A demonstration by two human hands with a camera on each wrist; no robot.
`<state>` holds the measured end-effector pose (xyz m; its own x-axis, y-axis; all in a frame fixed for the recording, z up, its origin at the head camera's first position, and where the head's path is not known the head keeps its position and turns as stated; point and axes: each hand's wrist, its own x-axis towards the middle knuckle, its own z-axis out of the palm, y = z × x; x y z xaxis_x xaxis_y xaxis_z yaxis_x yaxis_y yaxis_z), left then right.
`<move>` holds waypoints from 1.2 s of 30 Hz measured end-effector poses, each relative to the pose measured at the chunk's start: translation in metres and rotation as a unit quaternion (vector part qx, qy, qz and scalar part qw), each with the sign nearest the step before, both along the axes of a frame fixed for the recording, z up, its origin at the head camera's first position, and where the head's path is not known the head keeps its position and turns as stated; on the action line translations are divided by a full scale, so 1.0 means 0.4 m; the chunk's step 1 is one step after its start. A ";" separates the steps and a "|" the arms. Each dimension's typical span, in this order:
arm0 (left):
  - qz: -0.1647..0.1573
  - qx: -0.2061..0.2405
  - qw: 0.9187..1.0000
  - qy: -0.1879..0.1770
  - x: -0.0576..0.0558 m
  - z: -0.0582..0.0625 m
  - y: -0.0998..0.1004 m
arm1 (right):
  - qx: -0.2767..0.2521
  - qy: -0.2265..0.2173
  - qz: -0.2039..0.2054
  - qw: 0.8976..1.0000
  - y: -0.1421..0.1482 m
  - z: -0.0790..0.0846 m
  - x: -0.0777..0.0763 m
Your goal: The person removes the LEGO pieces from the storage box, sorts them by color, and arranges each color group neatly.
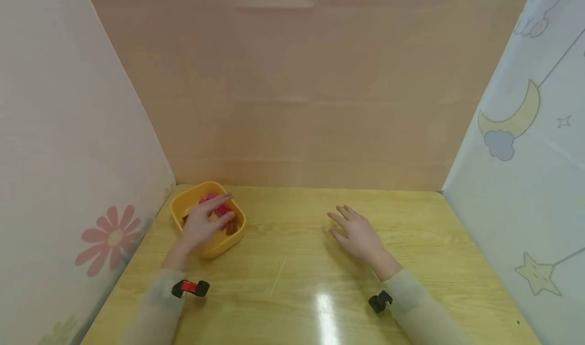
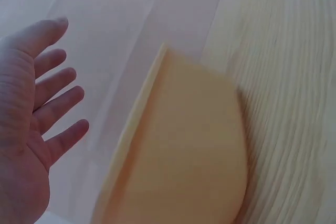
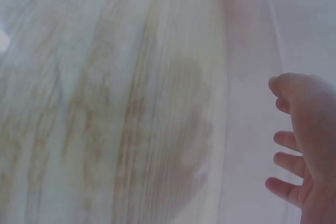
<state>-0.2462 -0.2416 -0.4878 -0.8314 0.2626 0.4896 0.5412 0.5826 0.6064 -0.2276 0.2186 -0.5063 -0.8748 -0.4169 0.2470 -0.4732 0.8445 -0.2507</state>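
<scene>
A yellow-orange plastic basin [image 1: 211, 253] with rounded corners stands at the table's back left. Inside it lie bright pink pieces [image 1: 212, 196] and brown pieces [image 1: 232, 226], partly covered from view by my left hand [image 1: 201, 224]. That hand hovers over the basin, its fingers spread and nothing in its grasp. In the left wrist view the basin's outer wall [image 2: 184, 145] rises beside the hand, with the fingers apart from its rim. Over the right half of the table is my right hand [image 1: 361, 237], fingers loosely extended and holding nothing; its shadow falls on the wood.
The light wood table [image 1: 292, 294] meets a tan backdrop [image 1: 301, 96] at its back edge. White side panels stand left and right, one with a pink flower [image 1: 114, 237], the other with a moon [image 1: 512, 114]. Each wrist wears a small black camera [image 1: 380, 301].
</scene>
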 end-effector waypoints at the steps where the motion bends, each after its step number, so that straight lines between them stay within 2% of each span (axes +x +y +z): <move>1: 0.020 0.014 1.000 -0.010 0.001 -0.004 -0.028 | -0.003 0.003 0.005 1.000 0.000 0.000 0.000; 4: 0.094 0.042 0.994 -0.035 -0.007 -0.025 -0.102 | -0.012 0.013 0.015 1.000 0.004 0.001 0.000; 8: 0.165 0.110 0.977 -0.076 -0.020 -0.056 -0.180 | -0.026 0.030 0.026 0.999 0.009 0.001 0.003; 10: 0.180 0.154 0.967 -0.092 -0.025 -0.070 -0.207 | -0.036 0.034 0.030 0.998 0.011 0.002 0.005; 12: 0.191 0.202 0.954 -0.117 -0.028 -0.084 -0.226 | -0.045 0.035 0.032 0.998 0.013 0.003 0.010; 14: 0.203 0.231 0.941 -0.138 -0.030 -0.095 -0.240 | -0.052 0.035 0.032 0.997 0.015 0.005 0.017; 17: 0.207 0.259 0.929 -0.162 -0.034 -0.111 -0.255 | -0.059 0.039 0.034 0.997 0.015 0.008 0.029; 20: 0.204 0.260 0.928 -0.172 -0.040 -0.124 -0.269 | -0.056 0.045 0.042 0.997 0.010 0.009 0.037; 23: 0.195 0.277 0.923 -0.184 -0.046 -0.134 -0.275 | -0.052 0.045 0.051 0.996 0.006 0.008 0.042; 27: 0.179 0.294 0.919 -0.194 -0.049 -0.138 -0.277 | -0.051 0.044 0.057 0.996 0.003 0.009 0.046; 36: 0.182 0.218 0.934 -0.216 -0.041 -0.140 -0.251 | -0.051 0.037 0.054 0.997 0.005 0.020 0.047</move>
<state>-0.2626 -0.3419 -0.5439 -0.9717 -0.2218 0.0817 0.0050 0.3263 0.9453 -0.2088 0.2207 -0.4984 -0.8044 -0.4765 0.3547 -0.5796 0.7604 -0.2929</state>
